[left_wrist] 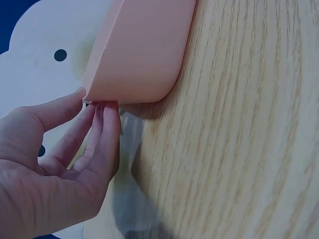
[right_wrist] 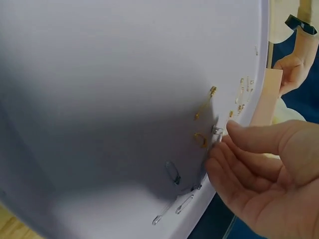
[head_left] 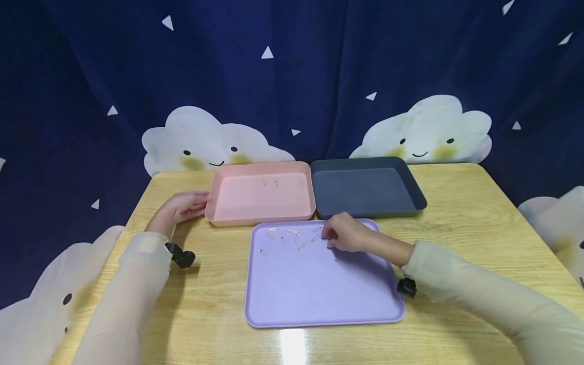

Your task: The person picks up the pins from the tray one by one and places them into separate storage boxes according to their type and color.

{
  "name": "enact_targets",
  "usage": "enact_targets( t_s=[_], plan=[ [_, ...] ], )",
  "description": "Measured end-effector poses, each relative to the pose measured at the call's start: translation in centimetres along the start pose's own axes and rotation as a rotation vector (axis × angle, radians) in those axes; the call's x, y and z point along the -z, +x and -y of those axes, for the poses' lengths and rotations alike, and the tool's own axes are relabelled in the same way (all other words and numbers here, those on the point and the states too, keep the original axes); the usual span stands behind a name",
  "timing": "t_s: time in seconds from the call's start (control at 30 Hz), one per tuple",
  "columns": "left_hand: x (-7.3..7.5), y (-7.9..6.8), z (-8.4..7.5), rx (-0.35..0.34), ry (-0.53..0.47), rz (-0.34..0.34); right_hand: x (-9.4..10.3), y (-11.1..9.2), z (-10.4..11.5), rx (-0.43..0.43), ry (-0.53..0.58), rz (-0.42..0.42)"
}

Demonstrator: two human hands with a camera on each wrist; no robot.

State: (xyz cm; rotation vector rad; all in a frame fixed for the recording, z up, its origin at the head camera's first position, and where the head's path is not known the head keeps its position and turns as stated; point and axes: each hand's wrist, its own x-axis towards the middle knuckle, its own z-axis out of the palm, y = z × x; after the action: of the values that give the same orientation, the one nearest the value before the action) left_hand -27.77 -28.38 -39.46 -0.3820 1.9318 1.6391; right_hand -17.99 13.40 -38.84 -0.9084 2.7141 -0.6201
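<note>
My left hand (head_left: 186, 205) is at the left end of a pink tray (head_left: 262, 221). In the left wrist view, the thumb meets the tray's rim and the other fingers lie against its outer wall. Over the back right of a lilac tray (head_left: 315, 294), my right hand (head_left: 347, 233) has its fingers bent downward. The right wrist view shows a silver safety pin (right_wrist: 217, 131) pinched at the thumb and fingertips, partly hidden by them. Gold safety pins (right_wrist: 201, 140) and silver ones, among them a safety pin (right_wrist: 184, 204), lie scattered around it on the lilac tray.
Two safety pins (head_left: 276, 183) lie inside the pink tray. A dark grey tray (head_left: 365, 190) stands right beside it, behind the lilac tray. All three sit on a wooden table (head_left: 210, 304), with a dark blue cloud-patterned curtain (head_left: 310, 76) behind.
</note>
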Motion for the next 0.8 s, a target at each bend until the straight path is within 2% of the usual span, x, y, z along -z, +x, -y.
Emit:
enact_targets(
  t_s=[0.17,0.43,0.57,0.8],
  plan=[
    [0.0,0.0,0.3,-0.026,0.012,0.024,-0.6,0.5,0.3,-0.09,-0.042,-0.018],
    [0.1,-0.2,0.2,-0.023,0.022,0.021,-1.4,1.2,0.9,-0.13,-0.109,-0.055],
    [0.1,0.0,0.1,-0.025,0.004,0.016,-1.4,1.4,1.0,-0.157,-0.119,-0.018],
    [0.1,0.2,0.1,-0.039,0.015,0.034,-1.1,1.3,1.4,-0.227,-0.163,0.102]
  ],
)
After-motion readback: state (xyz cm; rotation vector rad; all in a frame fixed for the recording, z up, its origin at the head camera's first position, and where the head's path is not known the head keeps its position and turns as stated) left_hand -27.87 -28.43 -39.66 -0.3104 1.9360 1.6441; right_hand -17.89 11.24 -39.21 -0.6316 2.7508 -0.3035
